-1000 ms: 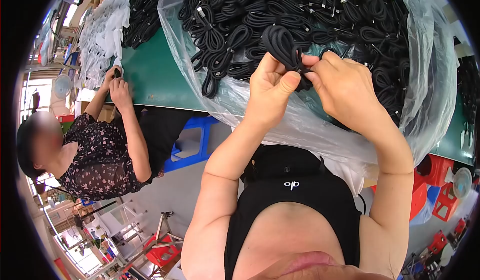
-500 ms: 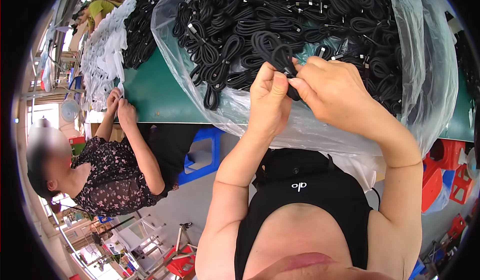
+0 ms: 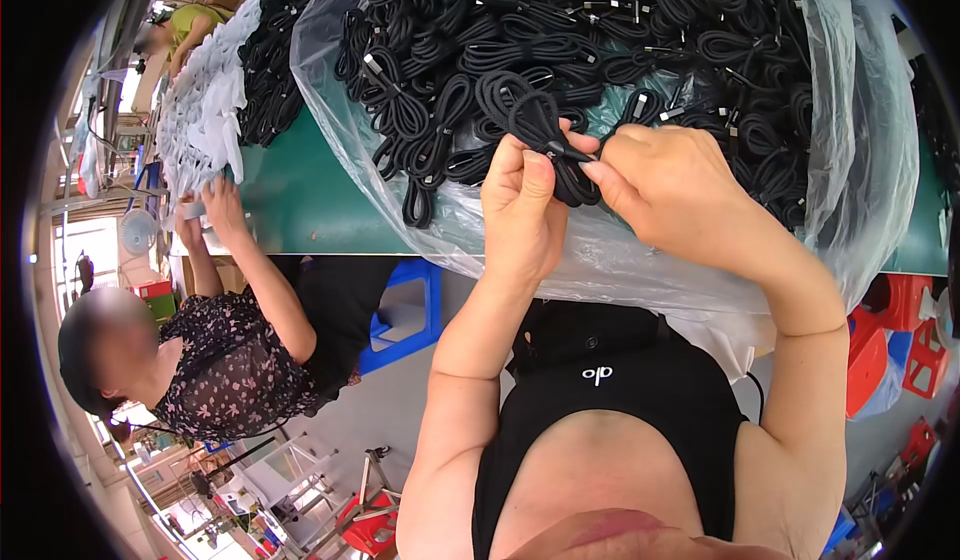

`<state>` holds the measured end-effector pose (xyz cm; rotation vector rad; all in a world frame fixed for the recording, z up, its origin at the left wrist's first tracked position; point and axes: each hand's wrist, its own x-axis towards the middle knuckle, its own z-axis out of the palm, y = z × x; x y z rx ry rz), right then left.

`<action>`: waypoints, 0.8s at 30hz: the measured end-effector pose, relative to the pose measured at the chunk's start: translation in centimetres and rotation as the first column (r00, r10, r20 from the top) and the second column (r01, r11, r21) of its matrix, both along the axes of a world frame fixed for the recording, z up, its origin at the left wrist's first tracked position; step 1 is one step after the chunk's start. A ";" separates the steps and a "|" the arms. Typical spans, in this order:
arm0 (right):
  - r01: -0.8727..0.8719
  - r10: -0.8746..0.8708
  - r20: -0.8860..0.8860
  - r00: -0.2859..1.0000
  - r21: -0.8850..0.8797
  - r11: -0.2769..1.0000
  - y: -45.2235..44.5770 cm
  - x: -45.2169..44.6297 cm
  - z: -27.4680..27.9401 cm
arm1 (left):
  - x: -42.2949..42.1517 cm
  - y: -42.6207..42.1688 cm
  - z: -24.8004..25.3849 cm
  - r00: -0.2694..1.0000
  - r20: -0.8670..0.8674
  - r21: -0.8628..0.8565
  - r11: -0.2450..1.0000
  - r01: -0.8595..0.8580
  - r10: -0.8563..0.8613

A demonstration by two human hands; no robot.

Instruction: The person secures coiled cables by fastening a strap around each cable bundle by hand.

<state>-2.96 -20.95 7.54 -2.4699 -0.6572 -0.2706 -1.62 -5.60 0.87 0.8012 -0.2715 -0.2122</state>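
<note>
Nearest, the left hand [image 3: 522,210] and right hand [image 3: 675,190] close on a coiled black cable [image 3: 528,112], each grip pinching it near its bound middle, above the open plastic bag [image 3: 862,145]. Beneath, many black cable bundles [image 3: 560,55] fill the bag, which lies on the green table [image 3: 305,200]. To the left, white pieces [image 3: 205,110] lie heaped beside a co-worker [image 3: 225,360]; a blue stool [image 3: 432,310] stands below the table edge, red stools [image 3: 868,360] to the right. Farther left: a fan [image 3: 138,230] and bright windows [image 3: 92,250].
</note>
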 end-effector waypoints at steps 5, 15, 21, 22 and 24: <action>-0.026 0.026 0.003 1.000 0.047 0.999 0.0 -1.2 -1.3 | -2.0 -1.4 -0.9 1.000 -0.024 0.039 0.999 -0.017 0.018; -0.018 0.025 -0.106 0.994 0.062 0.998 -0.4 -1.9 -1.6 | -2.0 -1.4 -1.3 0.999 -0.034 0.053 0.999 0.003 -0.001; 0.156 -0.165 -0.021 0.986 0.470 0.869 -1.2 1.2 -0.3 | -0.1 0.4 -1.4 0.981 -0.072 0.019 0.983 0.185 -0.183; 0.180 -0.168 -0.068 0.983 0.485 0.856 -1.4 1.8 -0.6 | 0.2 0.2 -1.3 0.970 -0.064 0.011 0.972 0.234 -0.232; 0.228 -0.040 -0.328 0.944 0.558 0.798 -1.2 2.5 -1.6 | 0.0 -0.2 -1.4 0.938 -0.073 0.020 0.940 0.340 -0.338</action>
